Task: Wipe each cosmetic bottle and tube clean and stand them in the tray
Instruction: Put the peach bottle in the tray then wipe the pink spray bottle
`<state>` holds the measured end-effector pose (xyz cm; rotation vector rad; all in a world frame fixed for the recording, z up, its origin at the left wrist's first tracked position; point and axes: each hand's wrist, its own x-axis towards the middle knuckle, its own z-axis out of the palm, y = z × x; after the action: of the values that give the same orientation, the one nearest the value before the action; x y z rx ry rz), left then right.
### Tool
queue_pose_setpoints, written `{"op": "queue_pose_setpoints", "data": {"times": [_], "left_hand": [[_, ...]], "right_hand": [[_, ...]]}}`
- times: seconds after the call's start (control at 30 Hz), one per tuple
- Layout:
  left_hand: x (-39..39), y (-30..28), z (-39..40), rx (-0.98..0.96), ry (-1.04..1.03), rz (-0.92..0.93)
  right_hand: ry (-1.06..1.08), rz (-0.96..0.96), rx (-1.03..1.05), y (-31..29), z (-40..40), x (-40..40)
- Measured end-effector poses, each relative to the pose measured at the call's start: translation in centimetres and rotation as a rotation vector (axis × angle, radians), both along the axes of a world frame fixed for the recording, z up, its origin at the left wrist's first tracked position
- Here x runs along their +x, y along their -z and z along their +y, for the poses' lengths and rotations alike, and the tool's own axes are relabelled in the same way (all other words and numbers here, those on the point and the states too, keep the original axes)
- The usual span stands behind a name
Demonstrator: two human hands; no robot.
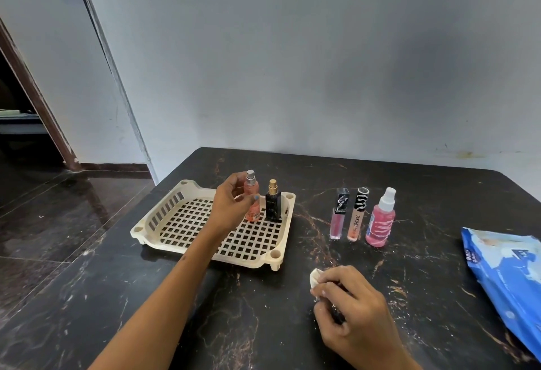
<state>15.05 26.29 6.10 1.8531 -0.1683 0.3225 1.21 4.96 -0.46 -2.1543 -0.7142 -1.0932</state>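
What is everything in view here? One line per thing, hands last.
tray: 1, cream, lattice, table left
peach spray bottle: 1, upright in tray
black perfume bottle: 1, gold cap, upright in tray
lip gloss tubes: 2, pink and peach, standing right of tray
pink spray bottle: 1, white cap, beside tubes
wipes pack: 1, blue, far right
table: 1, black marble
wipe: 1, white, in right hand
left hand: at peach bottle
right hand: grips wipe

Black marble-look table sits against a scuffed pale wall; left of it, glossy dark floor tiles and a brown-framed doorway.
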Motion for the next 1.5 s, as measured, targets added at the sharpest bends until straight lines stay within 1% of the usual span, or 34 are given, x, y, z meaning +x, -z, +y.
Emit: {"op": "queue_pose_setpoints", "data": {"times": [0.2,0.27,0.33,0.4,0.43,0.5,0.6,0.67,0.83,0.87,0.93,1.0,1.2,1.27,1.37,1.5], "left_hand": [[-0.9,-1.3,0.0,0.134,-0.040,0.065],[-1.6,-1.8,-0.8,0.185,-0.086,0.040],[-2.6,-2.3,-2.5,0.202,-0.142,-0.078],[-3.7,-2.8,-4.8,0.201,-0.168,-0.265],[-4.1,-3.0,-6.0,0.233,-0.165,-0.372],[-4.4,-3.1,-8.7,0.360,-0.119,-0.546],[-4.7,-3.0,-12.9,0.573,0.019,-0.654],[-4.9,-3.2,-15.5,0.741,0.073,-0.643],[-4.5,-4.1,-19.6,1.099,0.129,-0.461],[-4.3,-4.1,-20.0,1.148,0.134,-0.434],[-4.0,-4.3,-20.6,1.183,0.141,-0.413],[-3.9,-4.5,-20.8,1.142,0.144,-0.413],[-4.5,-6.0,-19.3,0.863,0.127,-0.413],[-4.8,-6.8,-18.0,0.702,0.140,-0.378],[-5.5,-8.5,-15.4,0.395,0.182,-0.267],[-5.9,-9.9,-11.7,0.113,0.242,-0.135]], "right_hand": [[0.006,0.016,0.005,0.0,0.0,0.0],[0.010,0.016,0.028,0.0,0.0,0.0],[0.010,0.011,0.056,-0.1,0.0,0.0],[0.007,0.007,0.071,-0.2,-0.1,0.1],[0.007,0.007,0.074,-0.2,-0.1,0.1],[0.008,0.000,0.078,-0.2,-0.2,0.1],[0.004,-0.017,0.101,-0.1,-0.2,0.2],[0.008,-0.012,0.118,-0.1,-0.4,0.2],[0.048,0.062,0.183,0.3,-0.8,0.5],[0.054,0.076,0.204,0.4,-0.8,0.6],[0.065,0.110,0.235,0.5,-0.9,0.7],[0.083,0.144,0.264,0.6,-0.9,0.9],[0.099,0.208,0.355,0.8,-1.0,1.2],[0.114,0.241,0.412,0.8,-1.0,1.2],[0.164,0.290,0.483,0.9,-1.1,1.3],[0.152,0.333,0.504,0.5,-1.2,1.0]]}}
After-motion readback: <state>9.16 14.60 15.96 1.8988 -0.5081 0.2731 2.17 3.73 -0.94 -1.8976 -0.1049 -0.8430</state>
